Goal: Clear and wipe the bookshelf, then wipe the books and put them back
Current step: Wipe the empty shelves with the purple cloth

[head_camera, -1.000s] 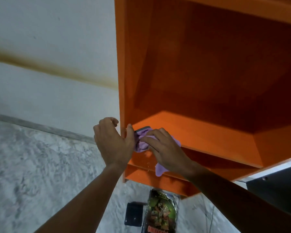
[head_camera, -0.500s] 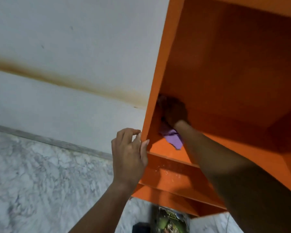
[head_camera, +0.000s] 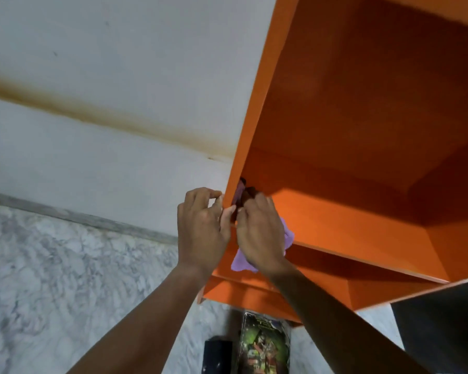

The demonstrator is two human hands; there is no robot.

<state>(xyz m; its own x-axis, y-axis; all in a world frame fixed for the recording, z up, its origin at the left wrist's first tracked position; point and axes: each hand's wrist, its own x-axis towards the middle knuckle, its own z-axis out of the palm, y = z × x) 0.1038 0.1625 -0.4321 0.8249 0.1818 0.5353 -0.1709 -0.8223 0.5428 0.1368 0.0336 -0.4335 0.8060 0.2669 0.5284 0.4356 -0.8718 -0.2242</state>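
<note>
The orange bookshelf (head_camera: 362,217) fills the right half of the head view, and its visible compartment holds no books. My right hand (head_camera: 260,233) grips a purple cloth (head_camera: 241,261) at the front left corner of the shelf board, pressing it against the inside of the left side panel. The cloth hangs over the board's front edge. My left hand (head_camera: 200,228) holds the front edge of that side panel, thumb inside and fingers curled round the outside. A book with a green cover (head_camera: 264,346) lies on the floor below the shelf.
A small black object (head_camera: 218,356) lies on the marble floor (head_camera: 65,279) next to the book. A white wall (head_camera: 106,90) with a brown stain runs to the left. A dark surface (head_camera: 443,325) sits at the lower right.
My right hand has pulled the cloth from the back left corner forward to the front edge. My left hand stays on the side panel.
</note>
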